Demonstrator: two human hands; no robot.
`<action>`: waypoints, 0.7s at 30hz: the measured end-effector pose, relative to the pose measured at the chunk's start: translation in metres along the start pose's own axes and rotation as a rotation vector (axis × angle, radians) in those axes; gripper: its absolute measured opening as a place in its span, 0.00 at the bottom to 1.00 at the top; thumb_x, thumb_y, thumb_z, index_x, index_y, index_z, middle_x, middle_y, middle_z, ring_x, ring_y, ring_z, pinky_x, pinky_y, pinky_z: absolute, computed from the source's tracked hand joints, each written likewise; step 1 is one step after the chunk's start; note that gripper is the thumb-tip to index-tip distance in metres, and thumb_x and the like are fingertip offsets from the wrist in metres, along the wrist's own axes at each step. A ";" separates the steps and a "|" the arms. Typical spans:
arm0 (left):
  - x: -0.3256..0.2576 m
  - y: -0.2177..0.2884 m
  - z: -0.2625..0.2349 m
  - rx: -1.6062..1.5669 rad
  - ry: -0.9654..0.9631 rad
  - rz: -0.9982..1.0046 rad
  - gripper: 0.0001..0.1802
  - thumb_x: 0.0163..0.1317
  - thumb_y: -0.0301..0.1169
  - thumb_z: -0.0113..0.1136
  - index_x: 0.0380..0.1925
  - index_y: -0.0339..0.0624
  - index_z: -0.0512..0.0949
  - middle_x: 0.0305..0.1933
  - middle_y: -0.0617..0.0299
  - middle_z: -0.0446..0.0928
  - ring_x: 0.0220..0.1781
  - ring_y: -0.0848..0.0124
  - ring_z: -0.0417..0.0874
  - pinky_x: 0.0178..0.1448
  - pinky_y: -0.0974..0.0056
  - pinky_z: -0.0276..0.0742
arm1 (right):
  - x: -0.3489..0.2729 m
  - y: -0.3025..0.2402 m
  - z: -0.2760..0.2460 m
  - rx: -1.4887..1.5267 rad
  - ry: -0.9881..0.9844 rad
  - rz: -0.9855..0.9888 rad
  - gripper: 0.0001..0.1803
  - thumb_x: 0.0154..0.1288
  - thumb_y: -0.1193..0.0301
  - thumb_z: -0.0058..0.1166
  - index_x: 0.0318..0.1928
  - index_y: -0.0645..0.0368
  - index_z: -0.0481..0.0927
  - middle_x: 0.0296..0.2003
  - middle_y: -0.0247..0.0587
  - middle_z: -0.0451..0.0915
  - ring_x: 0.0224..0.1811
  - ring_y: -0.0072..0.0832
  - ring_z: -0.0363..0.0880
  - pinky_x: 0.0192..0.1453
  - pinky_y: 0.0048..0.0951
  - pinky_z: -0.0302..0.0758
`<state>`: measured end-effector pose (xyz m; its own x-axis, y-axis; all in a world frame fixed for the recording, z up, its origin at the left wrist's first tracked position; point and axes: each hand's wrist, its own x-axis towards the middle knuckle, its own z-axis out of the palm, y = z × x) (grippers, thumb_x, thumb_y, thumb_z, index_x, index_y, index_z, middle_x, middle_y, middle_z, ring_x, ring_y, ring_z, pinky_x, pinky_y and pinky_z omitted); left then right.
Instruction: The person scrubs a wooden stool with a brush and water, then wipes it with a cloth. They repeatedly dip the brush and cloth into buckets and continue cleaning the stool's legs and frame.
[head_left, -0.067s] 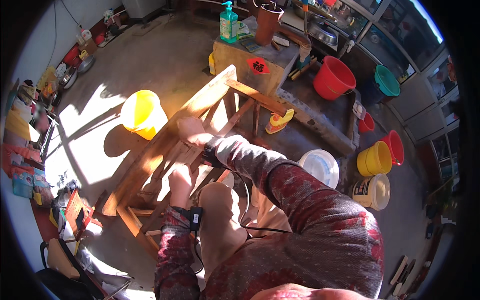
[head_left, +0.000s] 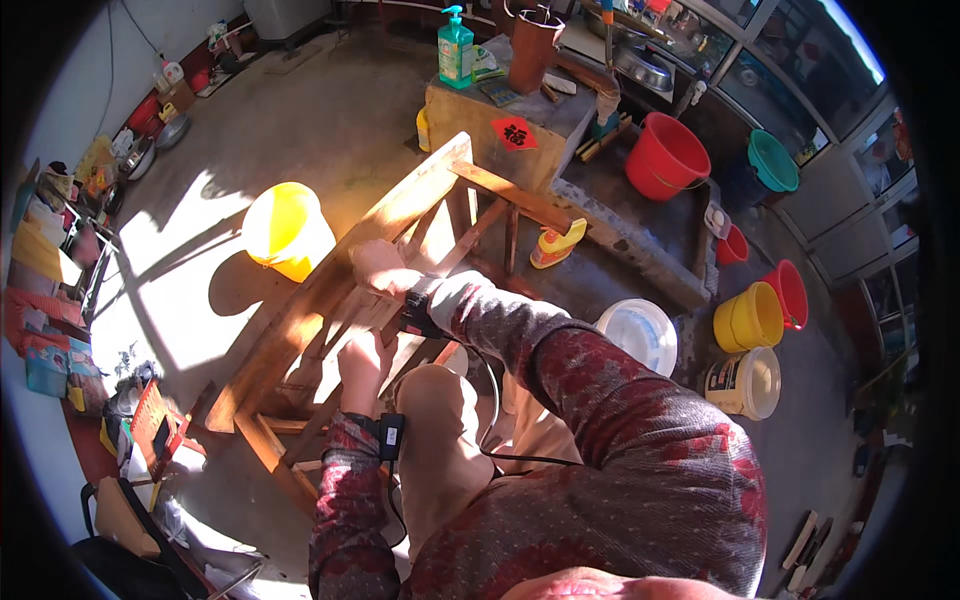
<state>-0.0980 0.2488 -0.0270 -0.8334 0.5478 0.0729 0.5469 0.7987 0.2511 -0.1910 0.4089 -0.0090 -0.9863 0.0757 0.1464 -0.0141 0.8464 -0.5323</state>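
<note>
A long wooden bench (head_left: pixel 290 335) lies tipped over in front of me, its legs and crossbars pointing toward me. My right hand (head_left: pixel 380 268) is closed against the inner side of its long plank, around the middle. Anything inside those fingers is hidden. Nearer to me, my left hand (head_left: pixel 362 358) is closed at a rail of the bench, its fingertips mostly out of sight. Beyond the plank stands a yellow bucket (head_left: pixel 300 262) in the sun. On the right of the bench is a yellow spray bottle (head_left: pixel 556 245).
A white bucket (head_left: pixel 640 337) stands close to my right arm. Farther right are a red bucket (head_left: pixel 667 155), a yellow bucket (head_left: pixel 748 318) and a cream tub (head_left: pixel 742 384). A concrete block (head_left: pixel 462 125) carries a green pump bottle (head_left: pixel 456 50). A dark cable (head_left: pixel 530 459) crosses my lap.
My right hand has shifted very slightly left and toward me along the plank. The left hand and the bench look almost unmoved.
</note>
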 end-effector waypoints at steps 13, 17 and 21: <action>0.004 -0.005 0.003 0.150 -0.162 0.054 0.19 0.58 0.49 0.57 0.27 0.45 0.83 0.30 0.53 0.82 0.33 0.54 0.84 0.37 0.53 0.80 | 0.037 0.223 -0.055 0.653 0.853 0.528 0.09 0.60 0.67 0.57 0.36 0.59 0.79 0.26 0.47 0.81 0.30 0.41 0.81 0.32 0.36 0.75; 0.000 -0.004 -0.005 -0.087 -0.033 0.033 0.24 0.53 0.53 0.63 0.23 0.40 0.81 0.27 0.48 0.80 0.32 0.47 0.82 0.36 0.49 0.78 | 0.075 0.229 -0.064 0.662 0.904 0.580 0.13 0.58 0.62 0.57 0.37 0.57 0.78 0.33 0.48 0.82 0.37 0.45 0.82 0.43 0.40 0.77; 0.009 0.002 -0.010 0.010 -0.105 0.008 0.24 0.54 0.51 0.65 0.34 0.39 0.78 0.27 0.46 0.79 0.33 0.45 0.82 0.35 0.48 0.78 | 0.078 0.198 -0.077 0.392 0.587 0.619 0.20 0.51 0.58 0.62 0.40 0.57 0.77 0.36 0.49 0.82 0.44 0.46 0.82 0.50 0.38 0.77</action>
<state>-0.1046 0.2530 -0.0164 -0.8164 0.5768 -0.0272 0.5546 0.7964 0.2412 -0.2583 0.6227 -0.0389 -0.5975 0.7975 0.0837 0.3256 0.3367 -0.8835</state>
